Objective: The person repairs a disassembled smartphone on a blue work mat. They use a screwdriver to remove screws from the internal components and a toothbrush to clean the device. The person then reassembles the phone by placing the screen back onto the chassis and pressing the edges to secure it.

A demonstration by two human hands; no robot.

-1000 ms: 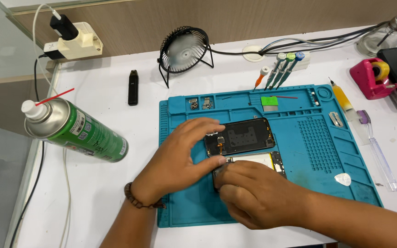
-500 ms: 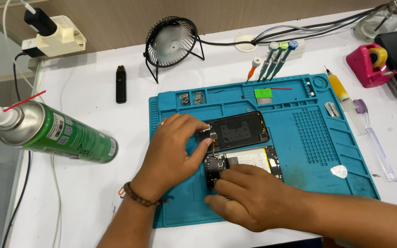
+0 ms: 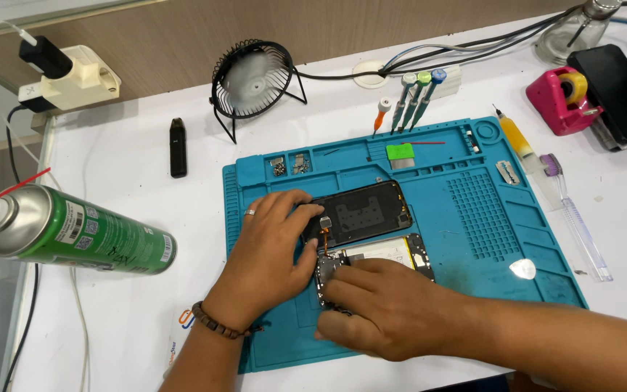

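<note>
An opened phone lies on the blue repair mat (image 3: 473, 218). Its black panel (image 3: 361, 214) is swung up and away from the phone body (image 3: 382, 252), and a thin orange flex cable joins the two. My left hand (image 3: 266, 254), with a ring and a bead bracelet, grips the panel's left edge. My right hand (image 3: 379, 305) lies over the lower left part of the phone body and holds it down on the mat. Its fingertips are hidden, and I cannot tell whether they hold a tool.
A green spray can (image 3: 74, 232) lies left of the mat. Behind the mat are a small black fan (image 3: 252, 76), several screwdrivers (image 3: 415, 94), a black stick-shaped device (image 3: 177, 147) and a pink tape dispenser (image 3: 564, 98). A white pick (image 3: 522, 270) rests on the mat. A clear-handled brush (image 3: 575, 210) lies along its right edge.
The black panel has opened further from the phone body, exposing the orange flex cable. Both hands stay on the phone. The camera view has shifted slightly.
</note>
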